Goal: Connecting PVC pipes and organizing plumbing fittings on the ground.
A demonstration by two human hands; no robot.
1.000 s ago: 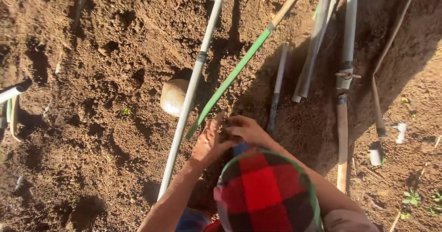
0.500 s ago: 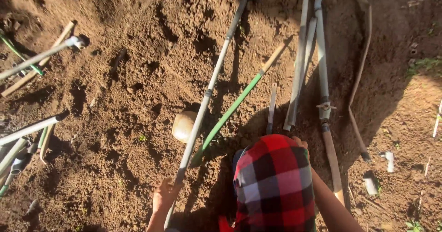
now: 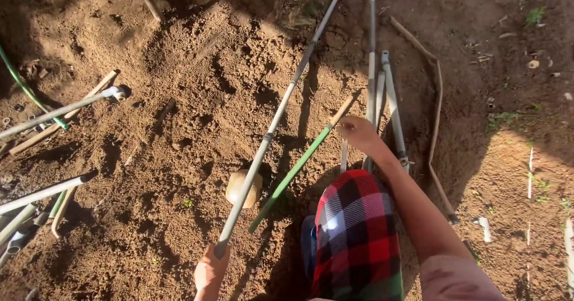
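Bare dirt (image 3: 179, 127); two hands: left (image 3: 210, 272) gripping one grey pole (image 3: 281, 112), right (image 3: 357, 132) closed on green stick (image 3: 299, 166).

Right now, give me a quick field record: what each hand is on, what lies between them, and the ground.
left hand: grips the lower end of a long grey pipe that runs up and away across the soil
right hand: reaching out at the top end of a green stick, contact unclear
between hands: rounded tan stone beside the grey pipe
right of the hand: bundle of grey pipes lying together
foreground: red checked cloth
ground: loose brown soil
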